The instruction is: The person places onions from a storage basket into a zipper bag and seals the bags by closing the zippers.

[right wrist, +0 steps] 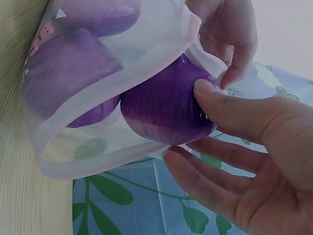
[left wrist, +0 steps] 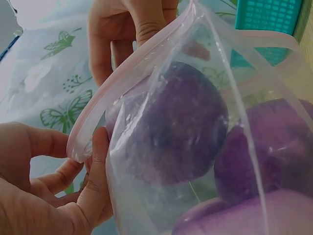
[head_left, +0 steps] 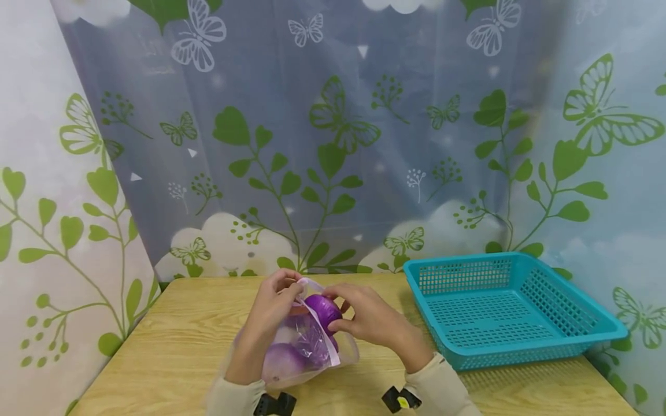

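A clear plastic bag (head_left: 350,351) with a pale pink rim stands on the table, its mouth spread. My left hand (head_left: 272,307) pinches the rim between thumb and fingers on the left side. At the mouth, my right hand (head_left: 372,316) grips a purple onion (head_left: 324,311) with thumb on one side and fingers on the other. The right wrist view shows that onion (right wrist: 166,105) partly inside the opening. More purple onions (head_left: 283,361) lie lower in the bag, seen through the plastic; the left wrist view shows one of these onions (left wrist: 274,147) close beside the held one.
A turquoise plastic basket (head_left: 520,346) with perforated walls stands to the right on the wooden table (head_left: 192,323). Behind the table hangs a curtain (head_left: 406,190) printed with leaves and butterflies. Dark straps (head_left: 276,404) sit around both wrists.
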{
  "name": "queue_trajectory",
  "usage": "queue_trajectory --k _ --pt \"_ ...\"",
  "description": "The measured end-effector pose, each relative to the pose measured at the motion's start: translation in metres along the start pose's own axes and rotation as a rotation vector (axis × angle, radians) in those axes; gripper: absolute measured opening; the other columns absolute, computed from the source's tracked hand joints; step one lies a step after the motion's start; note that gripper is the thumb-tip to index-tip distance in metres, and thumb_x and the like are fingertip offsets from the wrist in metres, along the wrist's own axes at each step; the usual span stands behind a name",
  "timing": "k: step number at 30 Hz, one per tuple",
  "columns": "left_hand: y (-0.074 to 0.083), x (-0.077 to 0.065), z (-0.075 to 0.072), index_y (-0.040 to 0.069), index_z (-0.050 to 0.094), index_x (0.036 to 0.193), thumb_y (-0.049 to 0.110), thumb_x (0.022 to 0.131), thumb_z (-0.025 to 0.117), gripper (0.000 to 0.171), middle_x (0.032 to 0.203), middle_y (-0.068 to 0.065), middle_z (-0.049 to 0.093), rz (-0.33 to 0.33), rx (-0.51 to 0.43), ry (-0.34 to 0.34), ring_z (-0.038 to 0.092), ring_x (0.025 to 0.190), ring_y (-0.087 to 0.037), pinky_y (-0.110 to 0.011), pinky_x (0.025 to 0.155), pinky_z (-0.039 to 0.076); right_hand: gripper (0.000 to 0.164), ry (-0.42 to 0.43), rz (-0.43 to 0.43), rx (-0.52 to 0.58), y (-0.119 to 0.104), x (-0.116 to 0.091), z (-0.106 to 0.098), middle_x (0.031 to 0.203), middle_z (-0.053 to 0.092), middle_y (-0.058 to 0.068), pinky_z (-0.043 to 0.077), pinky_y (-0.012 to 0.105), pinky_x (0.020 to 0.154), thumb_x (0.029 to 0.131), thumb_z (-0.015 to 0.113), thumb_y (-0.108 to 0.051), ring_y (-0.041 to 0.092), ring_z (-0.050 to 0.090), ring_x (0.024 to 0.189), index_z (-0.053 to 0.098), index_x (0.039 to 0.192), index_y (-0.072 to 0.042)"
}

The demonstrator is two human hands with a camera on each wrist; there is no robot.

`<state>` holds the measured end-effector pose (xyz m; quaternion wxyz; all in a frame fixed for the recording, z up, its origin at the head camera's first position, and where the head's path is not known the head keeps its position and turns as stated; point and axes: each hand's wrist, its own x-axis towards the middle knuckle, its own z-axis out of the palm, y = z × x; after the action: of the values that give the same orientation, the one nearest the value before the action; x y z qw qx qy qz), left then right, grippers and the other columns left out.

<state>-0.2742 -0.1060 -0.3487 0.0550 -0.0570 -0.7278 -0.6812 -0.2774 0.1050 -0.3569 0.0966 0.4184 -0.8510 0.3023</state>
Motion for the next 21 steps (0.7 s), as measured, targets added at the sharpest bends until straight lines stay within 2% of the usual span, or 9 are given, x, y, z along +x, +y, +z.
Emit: queue_trajectory --k 5,12,18,21 --pt "-0.0003 0.0007 0.0005 -0.004 0.061 0.109 0.005 0.101 0.060 0.013 0.093 -0.009 0.057 0.001 -0.005 0.002 0.062 0.073 -0.019 -0.036 0.070 0.068 0.050 0.019 0.011 -0.006 -0.0007 0.0003 0.0011 0.115 0.073 0.011 0.065 0.021 0.074 0.086 0.083 -0.012 0.021 0.070 0.098 0.064 0.131 -0.003" --pt "-0.0006 0.0000 -0.0002 -0.005 0.061 0.110 0.007 0.100 0.060 0.015 0.094 -0.010 0.058 -0.002 -0.011 -0.001 0.062 0.074 -0.019 -0.036 0.070 0.068 0.046 0.027 -0.012 0.006 0.0010 -0.0001 0.0024 0.115 0.074 0.016 0.061 0.014 0.070 0.087 0.079 -0.001 0.022 0.076 0.086 0.064 0.130 0.001" --pt "0.0001 -0.0002 -0.0002 -0.004 0.061 0.110 0.006 0.101 0.060 0.014 0.095 -0.011 0.059 -0.002 -0.018 0.003 0.060 0.076 -0.019 -0.035 0.070 0.068 0.032 0.031 0.049 0.040 0.0003 0.0011 0.0059 0.111 0.075 0.018 0.058 0.008 0.064 0.085 0.081 -0.001 0.016 0.077 0.074 0.068 0.114 0.003" --pt "0.0008 -0.0002 0.0002 -0.004 0.061 0.110 0.006 0.101 0.060 0.014 0.095 -0.011 0.059 0.002 -0.016 0.005 0.061 0.076 -0.019 -0.036 0.071 0.069 0.029 0.046 0.044 0.022 0.0008 0.0022 0.0081 0.108 0.076 0.018 0.057 0.007 0.062 0.083 0.083 -0.002 0.015 0.077 0.072 0.070 0.109 0.002"
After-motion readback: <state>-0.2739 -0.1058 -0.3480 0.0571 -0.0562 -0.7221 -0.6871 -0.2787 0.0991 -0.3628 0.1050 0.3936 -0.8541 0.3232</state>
